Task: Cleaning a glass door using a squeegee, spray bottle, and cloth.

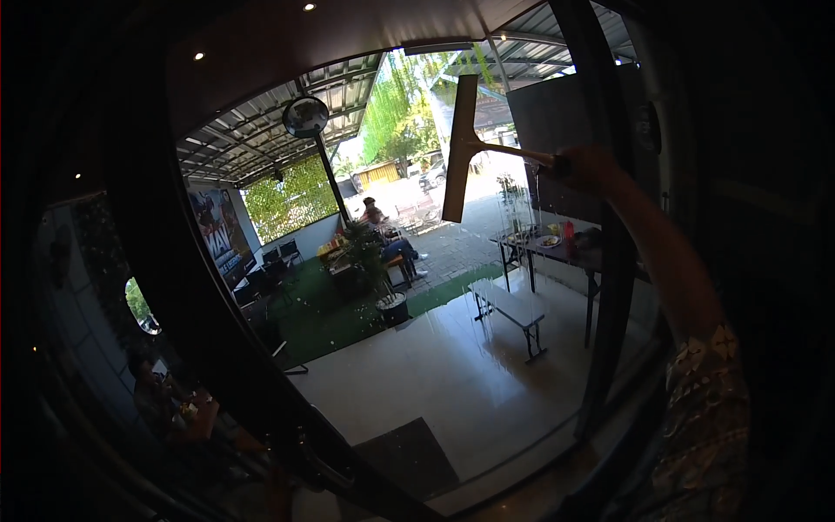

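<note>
My right hand point(584, 167) is raised at the upper right, its fingers wrapped round the handle of a window squeegee point(463, 148). The long, narrow head stands nearly upright against a large glass pane point(487, 383), tilted a little, with its handle running right to my hand. Water streaks and drops show on the glass, mostly below and to the right of the squeegee. A patterned short sleeve covers my upper arm. My left hand cannot be made out in the dark lower part of the view.
Dark frame bars point(600, 348) edge the pane, with a door handle point(322, 465) low on the left. Beyond the glass are a bench point(507, 300), a table point(600, 255), a potted plant point(391, 306), seated people and a dark mat point(409, 457).
</note>
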`<state>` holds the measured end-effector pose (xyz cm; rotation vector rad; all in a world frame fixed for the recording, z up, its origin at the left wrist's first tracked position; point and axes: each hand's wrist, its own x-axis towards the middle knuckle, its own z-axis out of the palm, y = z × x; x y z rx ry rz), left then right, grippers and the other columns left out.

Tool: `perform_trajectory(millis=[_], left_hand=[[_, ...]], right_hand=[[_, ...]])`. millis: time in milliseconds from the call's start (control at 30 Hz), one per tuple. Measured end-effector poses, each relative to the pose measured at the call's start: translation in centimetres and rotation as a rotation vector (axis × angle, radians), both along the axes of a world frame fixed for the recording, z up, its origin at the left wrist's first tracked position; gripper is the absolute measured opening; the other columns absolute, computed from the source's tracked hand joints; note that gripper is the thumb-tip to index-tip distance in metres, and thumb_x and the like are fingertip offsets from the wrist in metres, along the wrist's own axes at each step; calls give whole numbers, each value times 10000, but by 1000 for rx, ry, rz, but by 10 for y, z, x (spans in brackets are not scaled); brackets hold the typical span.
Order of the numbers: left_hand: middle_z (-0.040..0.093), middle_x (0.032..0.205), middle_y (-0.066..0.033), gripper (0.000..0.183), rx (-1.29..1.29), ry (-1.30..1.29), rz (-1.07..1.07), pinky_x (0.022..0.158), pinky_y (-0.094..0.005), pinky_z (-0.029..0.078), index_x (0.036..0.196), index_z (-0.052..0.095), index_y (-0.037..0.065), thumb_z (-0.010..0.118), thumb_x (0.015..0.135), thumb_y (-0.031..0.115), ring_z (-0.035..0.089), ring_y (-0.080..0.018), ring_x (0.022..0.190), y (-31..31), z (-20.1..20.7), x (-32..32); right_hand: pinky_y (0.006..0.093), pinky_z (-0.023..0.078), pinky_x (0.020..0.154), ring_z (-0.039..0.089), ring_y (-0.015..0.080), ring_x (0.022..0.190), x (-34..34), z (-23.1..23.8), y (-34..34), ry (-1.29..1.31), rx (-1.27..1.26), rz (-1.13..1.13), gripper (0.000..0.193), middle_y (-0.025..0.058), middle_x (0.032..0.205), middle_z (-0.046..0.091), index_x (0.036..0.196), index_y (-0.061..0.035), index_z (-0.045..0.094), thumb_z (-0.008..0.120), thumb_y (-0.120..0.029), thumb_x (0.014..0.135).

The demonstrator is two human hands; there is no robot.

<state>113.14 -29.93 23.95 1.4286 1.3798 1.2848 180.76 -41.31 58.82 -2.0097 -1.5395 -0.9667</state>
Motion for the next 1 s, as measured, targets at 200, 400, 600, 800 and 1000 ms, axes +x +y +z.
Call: perform_trajectory(millis=[200,400,600,800,1000], left_hand=[[430,1253,-110,514,-46,-49,60,773,-368,468,1280,359,42,479,880,343,461,-250,1118,-15,8,-4],[431,1255,-107,522,-12,-74,24,776,-367,468,1285,351,42,472,882,352,460,-256,1120,-12,-6,-10],[432,1256,-105,529,16,-100,-34,778,-366,468,1290,344,41,466,884,359,460,-260,1122,-7,-11,-32],[429,1259,-108,555,-79,-29,-4,792,-373,466,1319,293,63,455,886,371,448,-258,1137,-14,12,-2],[443,1152,-116,461,55,132,-36,716,-328,462,1236,363,41,448,884,327,467,-220,1018,-7,8,-6]], right_hand=[[414,466,619,604,315,689,70,-9,-9,168,82,-52,452,148,703,613,770,-61,635,561,-506,738],[402,460,619,612,295,681,134,-33,-17,359,164,-11,448,158,677,608,773,-42,635,558,-483,756],[384,450,665,610,283,702,135,-75,-26,531,166,-90,459,140,697,613,884,-62,642,542,-495,773],[360,446,618,599,241,655,143,-150,-13,659,326,52,375,115,656,600,835,-34,623,570,-400,777],[322,382,382,499,166,447,73,-179,29,1300,428,253,272,42,504,463,749,-65,546,610,-330,760]])
